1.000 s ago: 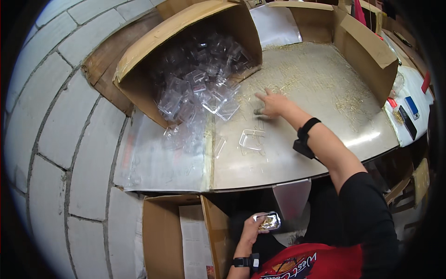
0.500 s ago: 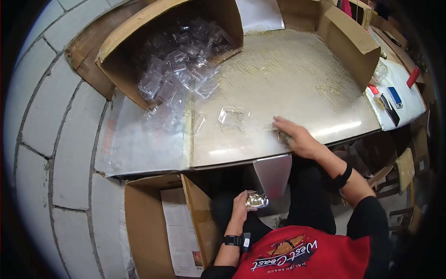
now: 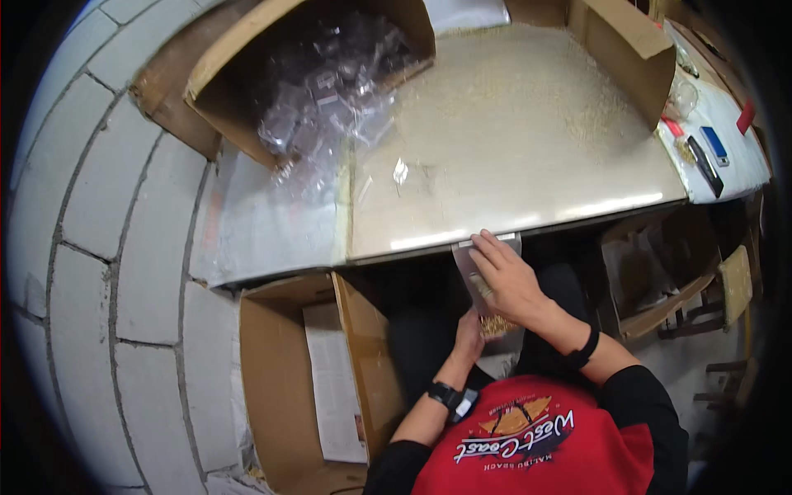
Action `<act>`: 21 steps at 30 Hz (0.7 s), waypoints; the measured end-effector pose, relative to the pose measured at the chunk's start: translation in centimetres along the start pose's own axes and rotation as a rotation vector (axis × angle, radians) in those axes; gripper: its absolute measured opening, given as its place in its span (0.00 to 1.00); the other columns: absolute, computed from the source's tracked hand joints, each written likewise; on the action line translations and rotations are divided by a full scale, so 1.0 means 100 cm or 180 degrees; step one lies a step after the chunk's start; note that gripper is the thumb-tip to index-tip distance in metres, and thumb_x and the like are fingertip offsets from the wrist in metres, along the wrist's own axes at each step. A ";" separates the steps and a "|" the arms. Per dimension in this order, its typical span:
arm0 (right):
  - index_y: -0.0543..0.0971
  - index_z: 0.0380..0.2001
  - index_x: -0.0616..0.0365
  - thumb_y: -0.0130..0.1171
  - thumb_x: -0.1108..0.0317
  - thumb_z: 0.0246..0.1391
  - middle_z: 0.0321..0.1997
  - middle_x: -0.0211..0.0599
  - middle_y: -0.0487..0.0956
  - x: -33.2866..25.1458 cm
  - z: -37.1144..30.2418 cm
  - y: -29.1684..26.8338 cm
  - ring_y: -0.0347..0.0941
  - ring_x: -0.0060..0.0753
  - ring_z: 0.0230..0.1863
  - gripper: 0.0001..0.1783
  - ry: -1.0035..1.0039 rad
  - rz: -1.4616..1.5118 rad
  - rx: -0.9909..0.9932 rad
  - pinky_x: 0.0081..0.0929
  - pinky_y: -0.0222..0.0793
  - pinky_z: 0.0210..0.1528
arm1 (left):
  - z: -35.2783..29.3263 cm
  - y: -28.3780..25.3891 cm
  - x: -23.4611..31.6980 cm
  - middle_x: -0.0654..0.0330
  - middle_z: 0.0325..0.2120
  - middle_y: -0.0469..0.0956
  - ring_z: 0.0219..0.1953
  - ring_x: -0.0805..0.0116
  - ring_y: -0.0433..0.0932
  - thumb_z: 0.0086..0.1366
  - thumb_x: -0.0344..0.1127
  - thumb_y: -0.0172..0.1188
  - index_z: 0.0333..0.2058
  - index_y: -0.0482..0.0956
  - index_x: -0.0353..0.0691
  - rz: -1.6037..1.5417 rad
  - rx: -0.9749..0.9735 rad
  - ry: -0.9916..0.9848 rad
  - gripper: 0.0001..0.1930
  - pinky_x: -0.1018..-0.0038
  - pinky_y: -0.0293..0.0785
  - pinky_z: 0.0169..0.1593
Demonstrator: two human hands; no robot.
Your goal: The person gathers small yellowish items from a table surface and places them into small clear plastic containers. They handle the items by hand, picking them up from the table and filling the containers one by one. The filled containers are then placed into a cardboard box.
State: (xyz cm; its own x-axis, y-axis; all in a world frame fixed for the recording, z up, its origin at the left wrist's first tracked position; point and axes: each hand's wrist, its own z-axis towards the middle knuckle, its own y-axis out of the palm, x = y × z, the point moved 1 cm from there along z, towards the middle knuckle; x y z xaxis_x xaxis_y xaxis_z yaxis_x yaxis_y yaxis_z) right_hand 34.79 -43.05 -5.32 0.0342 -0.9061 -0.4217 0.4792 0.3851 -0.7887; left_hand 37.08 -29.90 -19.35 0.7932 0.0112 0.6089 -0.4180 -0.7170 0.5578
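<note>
My left hand [image 3: 469,334] is closed around a small clear plastic box, mostly hidden, at the lower end of the grey chute. Gold-coloured thin metal pieces [image 3: 497,325] lie in a heap beside its fingers. My right hand [image 3: 507,285] rests over the chute, fingers stretched out and close together, palm down. The smooth grey chute [image 3: 464,262] slopes from the table's front edge toward my lap. On the tabletop [image 3: 495,181] lies a single clear plastic piece [image 3: 401,172].
A tipped cardboard box [image 3: 239,58] spills clear plastic boxes [image 3: 330,99] at the far left. Below the table's left front stands an open carton [image 3: 280,379] with paper inside. To the right are a blue case [image 3: 714,145], a black knife-like tool [image 3: 704,168] and a cardboard flap [image 3: 631,58].
My right hand has moved from the tabletop down onto the chute. The left hand has risen to the right, bringing the plastic box up to the chute's lower end.
</note>
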 end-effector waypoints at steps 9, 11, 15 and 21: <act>0.76 0.41 0.62 0.51 0.83 0.40 0.39 0.48 0.77 0.022 -0.080 -0.033 0.75 0.52 0.41 0.20 0.0830 0.1303 -0.0652 0.35 0.72 0.42 | -0.014 -0.012 -0.008 0.57 0.36 0.79 0.31 0.69 0.81 0.70 0.50 0.39 0.46 0.71 0.37 -0.0123 -0.0273 -0.0317 0.22 0.76 0.81 0.24; 0.77 0.40 0.63 0.54 0.82 0.46 0.36 0.49 0.78 0.021 -0.085 -0.031 0.76 0.51 0.39 0.15 0.0882 0.1374 -0.0781 0.34 0.72 0.40 | -0.014 -0.034 -0.014 0.59 0.36 0.79 0.32 0.71 0.81 0.68 0.50 0.44 0.43 0.74 0.39 0.0046 -0.0358 -0.0450 0.20 0.76 0.79 0.25; 0.76 0.41 0.65 0.54 0.81 0.48 0.38 0.49 0.78 0.019 -0.092 -0.022 0.76 0.51 0.40 0.14 0.0764 0.1492 -0.0950 0.34 0.72 0.41 | -0.026 -0.045 -0.003 0.62 0.33 0.79 0.30 0.73 0.80 0.65 0.45 0.52 0.39 0.76 0.40 0.0377 -0.0517 -0.0398 0.14 0.77 0.77 0.24; 0.71 0.49 0.63 0.54 0.76 0.51 0.49 0.49 0.75 0.005 -0.070 -0.016 0.71 0.51 0.51 0.20 0.0694 0.1780 -0.0624 0.36 0.69 0.51 | -0.047 -0.009 0.059 0.58 0.32 0.79 0.25 0.73 0.80 0.67 0.41 0.50 0.42 0.73 0.36 0.0781 -0.0686 -0.0117 0.14 0.79 0.78 0.20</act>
State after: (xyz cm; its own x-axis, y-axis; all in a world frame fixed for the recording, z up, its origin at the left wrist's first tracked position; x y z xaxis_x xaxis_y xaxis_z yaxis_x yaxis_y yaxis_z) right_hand 27.90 -42.91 -7.36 0.0436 -0.5100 -0.8591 0.2703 0.8338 -0.4813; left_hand 40.06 -25.94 -13.65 0.6709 -0.1717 0.7214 -0.6797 -0.5312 0.5058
